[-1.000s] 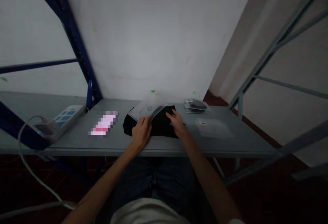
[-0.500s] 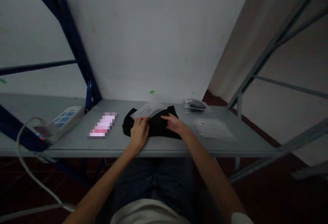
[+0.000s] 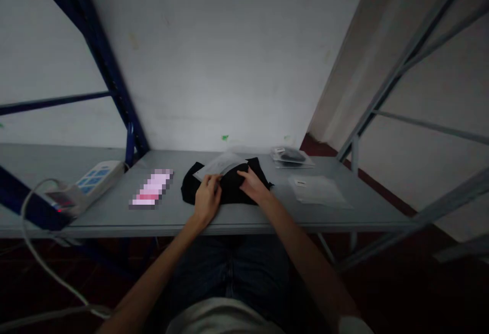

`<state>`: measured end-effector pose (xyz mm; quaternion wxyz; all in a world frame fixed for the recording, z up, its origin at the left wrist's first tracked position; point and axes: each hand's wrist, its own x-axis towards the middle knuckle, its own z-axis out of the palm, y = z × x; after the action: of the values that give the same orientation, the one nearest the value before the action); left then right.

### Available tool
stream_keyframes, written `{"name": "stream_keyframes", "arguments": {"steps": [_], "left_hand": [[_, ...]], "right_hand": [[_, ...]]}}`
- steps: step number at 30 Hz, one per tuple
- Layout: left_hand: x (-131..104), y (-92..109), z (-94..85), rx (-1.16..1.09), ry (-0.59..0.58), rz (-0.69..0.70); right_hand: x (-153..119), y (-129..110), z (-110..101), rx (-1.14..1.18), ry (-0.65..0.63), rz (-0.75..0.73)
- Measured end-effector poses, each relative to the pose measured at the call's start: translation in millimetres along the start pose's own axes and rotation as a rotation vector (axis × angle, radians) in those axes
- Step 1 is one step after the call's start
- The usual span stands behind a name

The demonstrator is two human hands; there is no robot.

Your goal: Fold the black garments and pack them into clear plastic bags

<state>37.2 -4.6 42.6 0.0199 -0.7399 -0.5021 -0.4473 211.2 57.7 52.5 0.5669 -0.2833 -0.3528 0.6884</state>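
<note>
A piece of black cloth (image 3: pixel 191 187) lies spread on the grey table at the front middle. A clear plastic bag (image 3: pixel 219 163) rests on top of it, its mouth towards me. My left hand (image 3: pixel 208 196) is closed at the near edge of the bag, fingertips pinching the plastic. My right hand (image 3: pixel 254 185) is to the right, thumb and fingers closed on a folded dark part of the cloth at the bag's mouth. Some fingertips of both hands are hidden by cloth and plastic.
To the left lie a phone-like blurred-out object (image 3: pixel 153 187) and a white power strip (image 3: pixel 97 177) with a cable. At the right are a stack of bagged black items (image 3: pixel 292 157) and flat clear bags (image 3: pixel 321 191). Blue rack posts (image 3: pixel 110 69) and a white wall (image 3: pixel 229 69) enclose the table.
My right hand has shifted slightly left, and the dark folded cloth now stands raised at the bag's mouth. My left hand stays nearly in place. The view has shifted slightly.
</note>
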Motion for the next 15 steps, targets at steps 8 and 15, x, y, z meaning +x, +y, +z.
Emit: {"name": "stream_keyframes", "arguments": {"steps": [8, 15], "left_hand": [[1, 0, 0.9, -0.104, 0.04, 0.021], [2, 5, -1.8, -0.174, 0.042, 0.093]], "right_hand": [[15, 37, 13, -0.066, 0.194, -0.068], [33, 43, 37, -0.111, 0.38, -0.179]]}}
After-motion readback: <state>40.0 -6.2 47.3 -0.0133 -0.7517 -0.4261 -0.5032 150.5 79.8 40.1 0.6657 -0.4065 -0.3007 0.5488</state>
